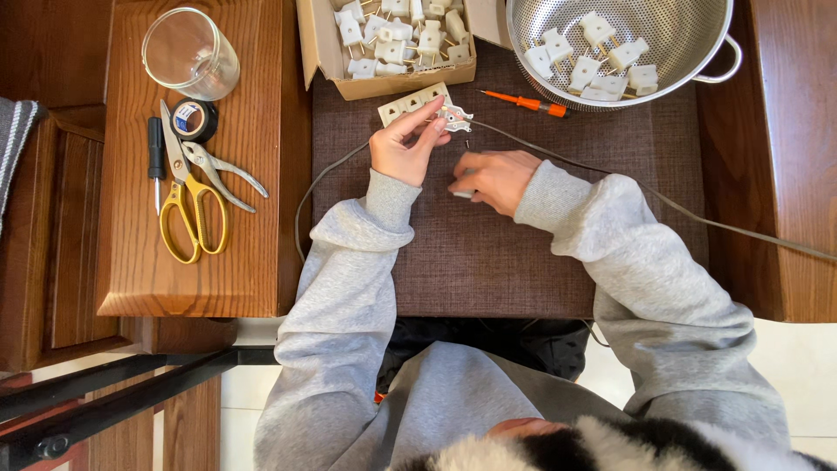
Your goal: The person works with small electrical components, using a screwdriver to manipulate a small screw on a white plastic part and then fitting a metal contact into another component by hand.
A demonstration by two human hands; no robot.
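The left hand is pinching an opened white plug between its fingertips, just below the cardboard box of plugs. A grey cable is running from that plug across the brown mat. The right hand is curling around a small pale part, resting on the mat. An orange screwdriver is lying beside the metal colander.

Loose grey sweatshirt sleeves, ribbed cuffs
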